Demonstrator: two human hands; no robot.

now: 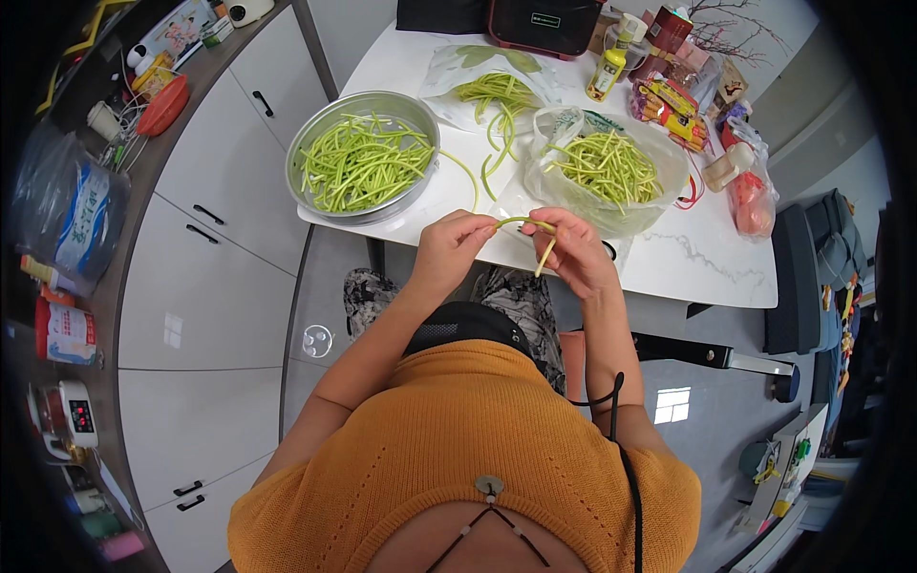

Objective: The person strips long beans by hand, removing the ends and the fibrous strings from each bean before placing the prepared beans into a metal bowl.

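Observation:
A thin green stalk (517, 221) bends in an arc between my hands above the table's near edge. My left hand (446, 256) pinches one end. My right hand (579, 253) grips it farther along, and a short length hangs below those fingers. To the left stands a round metal pan (425, 113) holding many cut green stalk pieces (363, 164). Behind my right hand, an opened clear plastic bag (628, 222) contains more short pieces (611, 167). Longer uncut stalks (497, 91) spill from another plastic bag (442, 103) farther back.
The white table (731, 272) carries a dark red appliance (544, 24), a yellow bottle (607, 72) and snack packets (671, 110) along its back. White cabinets (205, 306) with a cluttered counter run down the left. A loose stalk (466, 170) lies beside the pan.

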